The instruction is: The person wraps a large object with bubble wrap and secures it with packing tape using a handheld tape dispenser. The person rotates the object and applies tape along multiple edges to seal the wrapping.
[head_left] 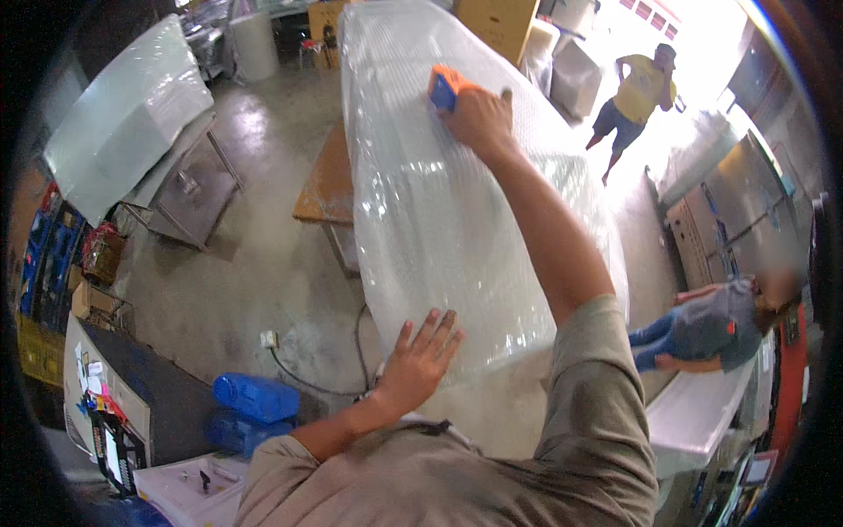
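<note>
A large long object wrapped in clear bubble wrap [439,202] stands in front of me and runs away from me. My right hand [479,114] reaches far along its top and grips an orange and blue tape dispenser [445,86] pressed on the wrap. My left hand [420,356] lies flat with spread fingers on the near lower end of the wrap and holds nothing.
A wooden table [327,180] sits under the wrapped object. Another wrapped item rests on a metal frame [189,189] at left. Blue water jugs [255,400] and a cable lie on the floor. One person walks [637,97] at the back right, another bends [711,329] at right.
</note>
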The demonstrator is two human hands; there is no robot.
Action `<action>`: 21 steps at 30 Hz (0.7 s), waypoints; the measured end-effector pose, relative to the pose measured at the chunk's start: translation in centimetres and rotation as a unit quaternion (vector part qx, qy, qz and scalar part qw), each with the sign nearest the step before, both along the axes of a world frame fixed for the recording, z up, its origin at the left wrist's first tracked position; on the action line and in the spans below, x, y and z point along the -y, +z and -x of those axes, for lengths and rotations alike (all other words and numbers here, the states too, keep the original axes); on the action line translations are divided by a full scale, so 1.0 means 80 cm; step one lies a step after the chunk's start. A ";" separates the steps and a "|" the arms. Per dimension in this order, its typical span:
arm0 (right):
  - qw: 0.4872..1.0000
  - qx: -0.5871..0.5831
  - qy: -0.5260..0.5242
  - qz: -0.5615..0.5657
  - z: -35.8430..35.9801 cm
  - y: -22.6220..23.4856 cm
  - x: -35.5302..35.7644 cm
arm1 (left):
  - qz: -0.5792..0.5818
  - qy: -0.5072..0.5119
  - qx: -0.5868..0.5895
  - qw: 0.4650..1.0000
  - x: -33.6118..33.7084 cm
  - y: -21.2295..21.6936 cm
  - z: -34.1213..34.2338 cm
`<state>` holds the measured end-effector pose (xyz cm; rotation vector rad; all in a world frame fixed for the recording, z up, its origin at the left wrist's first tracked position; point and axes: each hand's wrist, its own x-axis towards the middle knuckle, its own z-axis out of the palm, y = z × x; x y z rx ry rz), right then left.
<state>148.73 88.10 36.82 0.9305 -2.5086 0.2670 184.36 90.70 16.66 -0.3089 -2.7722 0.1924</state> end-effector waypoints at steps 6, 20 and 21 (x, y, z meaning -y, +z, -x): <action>0.888 0.333 0.150 0.280 -0.187 -0.024 -0.227 | -0.381 -0.077 0.025 0.921 0.020 0.070 -0.039; 0.799 0.325 0.224 0.454 -0.501 -0.288 -0.407 | -0.719 0.008 0.434 0.543 -0.059 0.102 -0.025; 0.806 0.344 0.210 0.434 -0.501 -0.287 -0.407 | -0.671 0.002 0.415 0.614 -0.054 0.105 -0.014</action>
